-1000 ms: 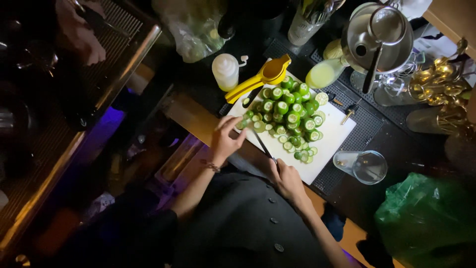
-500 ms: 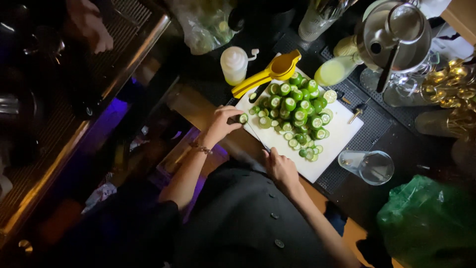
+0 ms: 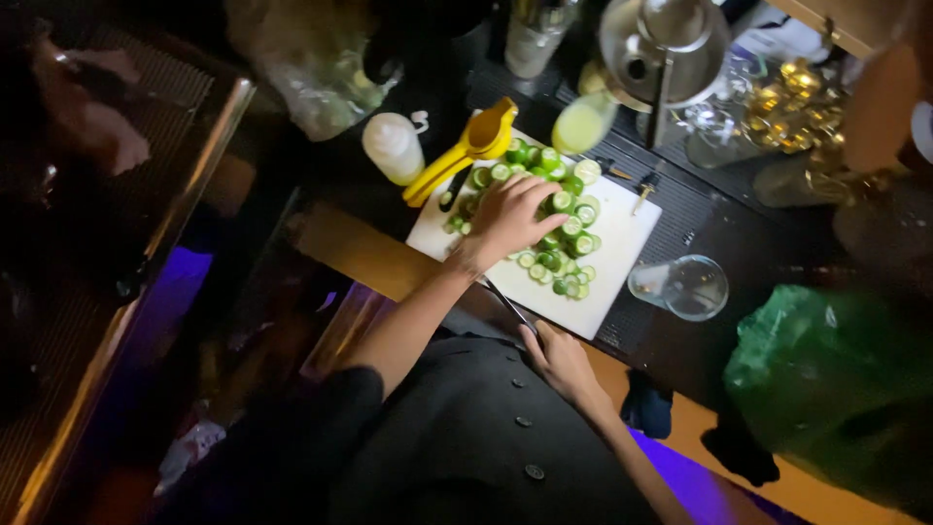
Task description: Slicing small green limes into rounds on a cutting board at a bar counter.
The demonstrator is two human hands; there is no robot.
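Compared with half a second ago, when the left hand sat at the near-left edge of the pile, the left hand (image 3: 513, 216) has moved further over the cutting board (image 3: 622, 255) and now lies on top of the heap of lime halves (image 3: 562, 226), fingers spread and curled down over the fruit, palm down; it looks like a loose grab of several pieces, though the dim light hides whether any are actually pinched. Right hand (image 3: 562, 362) has barely shifted: it sits at the near edge of the board, fingers closed round the handle of a knife (image 3: 505, 301), blade running back toward the left wrist and lying low along the board edge. Only one view, head camera, looking down. Limes: cut halves, bright green rind, pale flesh up on most, heaped in the middle and far part of the white board, a few loose ones toward the near side. Just beyond the board, touching its far-left corner, a yellow hand juicer (image 3: 466, 148); beside that a white squeeze bottle (image 3: 394, 148). Right of the board, a clear glass bowl (image 3: 680, 287) on the dark bar mat, and a green plastic bag (image 3: 836, 389) further right.
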